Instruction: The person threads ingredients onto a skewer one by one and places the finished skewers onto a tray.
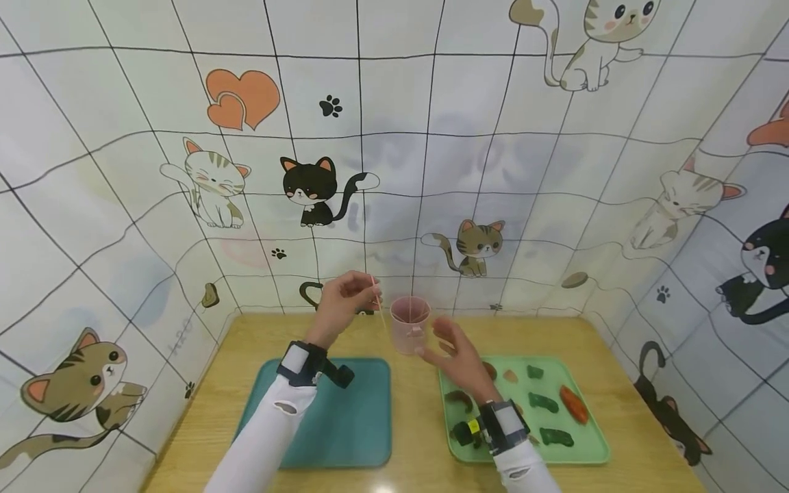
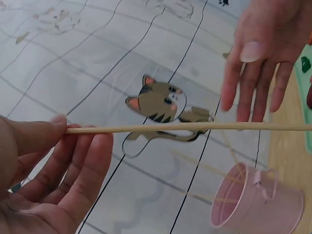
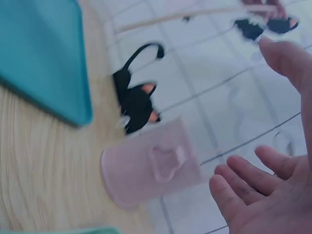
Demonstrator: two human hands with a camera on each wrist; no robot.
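A thin wooden skewer [image 2: 185, 127] is pinched near one end between the thumb and fingers of my left hand [image 1: 345, 305]. In the head view it slants downward just left of a small pink bucket [image 1: 408, 339]. More thin sticks [image 2: 233, 176] lean inside that bucket, which has a little handle on its side. My right hand [image 1: 459, 359] is beside the bucket on the right, fingers spread and holding nothing. The right wrist view shows its fingertips close to the bucket's rim.
A teal tray [image 1: 351, 438] lies on the wooden table [image 1: 419, 438] at the left. The light green tray [image 1: 592, 448] at the right carries several food-like pieces, including green chunks [image 1: 544, 402] and an orange-red one [image 1: 574, 405]. A cat-patterned tiled sheet [image 1: 394, 164] rises behind the table.
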